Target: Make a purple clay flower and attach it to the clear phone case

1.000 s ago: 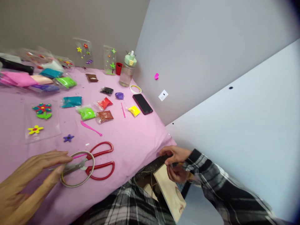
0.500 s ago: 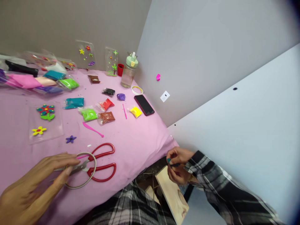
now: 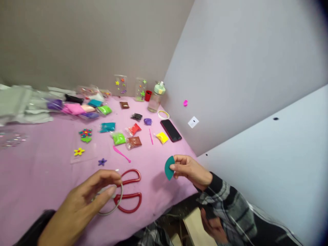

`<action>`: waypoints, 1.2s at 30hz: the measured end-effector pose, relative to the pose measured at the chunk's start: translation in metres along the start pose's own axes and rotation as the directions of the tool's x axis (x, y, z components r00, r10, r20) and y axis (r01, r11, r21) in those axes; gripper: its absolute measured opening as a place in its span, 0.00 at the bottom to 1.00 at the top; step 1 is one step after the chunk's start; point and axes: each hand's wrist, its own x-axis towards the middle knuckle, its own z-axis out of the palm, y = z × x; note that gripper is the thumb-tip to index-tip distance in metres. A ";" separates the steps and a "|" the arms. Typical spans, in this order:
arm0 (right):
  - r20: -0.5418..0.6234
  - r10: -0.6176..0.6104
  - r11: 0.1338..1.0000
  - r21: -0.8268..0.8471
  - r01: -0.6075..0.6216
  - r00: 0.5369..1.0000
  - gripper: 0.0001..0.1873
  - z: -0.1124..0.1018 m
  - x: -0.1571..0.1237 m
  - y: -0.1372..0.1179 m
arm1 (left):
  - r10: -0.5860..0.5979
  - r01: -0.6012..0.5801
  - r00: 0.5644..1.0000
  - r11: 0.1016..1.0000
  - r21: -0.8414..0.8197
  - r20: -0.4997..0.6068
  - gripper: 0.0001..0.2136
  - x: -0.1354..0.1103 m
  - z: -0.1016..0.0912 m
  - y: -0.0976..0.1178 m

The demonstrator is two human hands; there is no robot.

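My left hand (image 3: 87, 198) pinches a thin pale bangle (image 3: 121, 198) between thumb and fingertips. Under it, scissors with red handles (image 3: 139, 201) lie on the pink cloth, their blades mostly hidden by the hand and bangle. Above the front right of the table, my right hand (image 3: 189, 169), in a plaid sleeve, grips a teal half-disc-shaped piece (image 3: 168, 168) by its straight side. A pink plastic knife (image 3: 121, 153) and a small purple flower (image 3: 102, 162) lie beyond the scissors. A red-and-teal flower (image 3: 85, 133) and a yellow flower (image 3: 79, 151) rest on a clear sheet.
Clay packets, including green (image 3: 118, 138), brown (image 3: 134, 142) and yellow (image 3: 162, 137), are spread across the table. A phone (image 3: 171, 130) and water bottle (image 3: 154, 100) stand near the right wall. Below the sleeve, a blurred hand or foot (image 3: 216, 227) shows beside a wooden board (image 3: 194, 225).
My right hand has risen from beyond the table edge to above the cloth, bringing the teal piece into clear view. The bangle stays in my left hand. The camera view has shifted.
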 end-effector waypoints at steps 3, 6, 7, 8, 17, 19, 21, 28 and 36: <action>0.094 -0.063 0.992 0.117 0.052 0.994 0.16 0.051 0.027 -0.022 | -0.123 0.130 0.991 0.961 -0.244 0.045 0.12 0.016 0.002 0.012; 0.140 -0.106 0.982 0.168 0.082 0.984 0.17 0.092 0.053 -0.037 | -0.173 0.178 0.984 0.922 -0.343 0.048 0.15 0.029 -0.007 0.014; 0.152 -0.115 0.980 0.177 0.087 0.982 0.17 0.103 0.061 -0.041 | -0.171 0.174 0.984 0.921 -0.348 0.038 0.15 0.031 -0.011 0.013; 0.164 -0.124 0.979 0.182 0.094 0.979 0.17 0.113 0.069 -0.045 | -0.165 0.163 0.986 0.925 -0.343 0.024 0.15 0.033 -0.016 0.013; 0.247 -0.183 0.971 0.196 0.136 0.951 0.18 0.163 0.114 -0.065 | -0.181 0.116 0.978 0.887 -0.447 -0.104 0.13 0.052 -0.046 -0.004; 0.256 -0.192 0.969 0.204 0.141 0.947 0.19 0.166 0.122 -0.068 | -0.201 0.120 0.973 0.857 -0.501 -0.111 0.13 0.059 -0.051 -0.010; 0.247 -0.201 0.965 0.216 0.148 0.948 0.20 0.165 0.129 -0.071 | -0.229 0.132 0.966 0.838 -0.529 -0.122 0.13 0.066 -0.056 -0.015; 0.135 -0.206 0.952 0.256 0.167 0.969 0.22 0.136 0.149 -0.070 | -0.266 0.107 0.930 0.855 -0.508 -0.252 0.14 0.086 -0.079 -0.019; 0.132 -0.205 0.944 0.290 0.160 0.970 0.22 0.090 0.161 -0.035 | -0.145 -0.025 0.771 0.966 -0.257 -0.621 0.15 0.163 -0.171 -0.037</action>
